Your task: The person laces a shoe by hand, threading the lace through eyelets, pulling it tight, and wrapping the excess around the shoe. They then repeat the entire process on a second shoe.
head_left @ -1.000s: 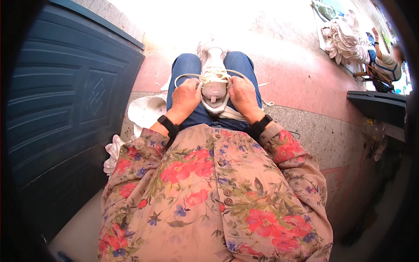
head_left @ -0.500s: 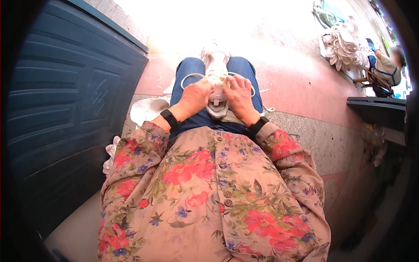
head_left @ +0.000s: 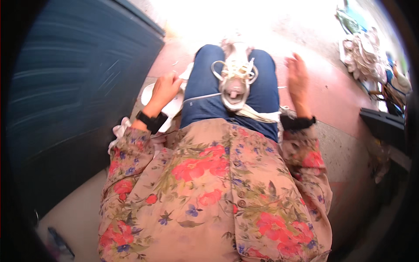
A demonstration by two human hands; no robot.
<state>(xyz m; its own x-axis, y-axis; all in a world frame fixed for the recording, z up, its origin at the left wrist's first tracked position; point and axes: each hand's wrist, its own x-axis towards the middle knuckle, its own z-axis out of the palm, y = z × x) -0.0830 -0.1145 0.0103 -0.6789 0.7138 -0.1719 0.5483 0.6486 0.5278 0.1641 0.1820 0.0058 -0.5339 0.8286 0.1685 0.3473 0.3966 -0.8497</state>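
Note:
A pale pink-and-white sneaker [head_left: 235, 85] lies between my thighs, its heel end toward me. Cream shoelaces [head_left: 235, 69] form a bow over its front, with a loop on either side. My left hand [head_left: 168, 89] is off the shoe to the left, open, its fingers loosely bent with nothing seen in them. To the right of my knees, apart from the shoe, my right hand [head_left: 298, 81] is open and blurred, fingers stretched out. A pale strip [head_left: 257, 114] crosses my lap below the sneaker, and a thin pale cord [head_left: 203, 97] runs left from it.
A dark blue panelled door-like board [head_left: 78, 74] stands close on my left. White pieces [head_left: 172, 102] lie beside my left thigh. At the far right are a heap of pale shoe-like pieces [head_left: 362, 52], another person [head_left: 399, 83] and a dark ledge [head_left: 384, 126].
Both hands have let go of the laces and moved apart, the left to the left and the right to the right. The bow now shows uncovered; my view has shifted slightly.

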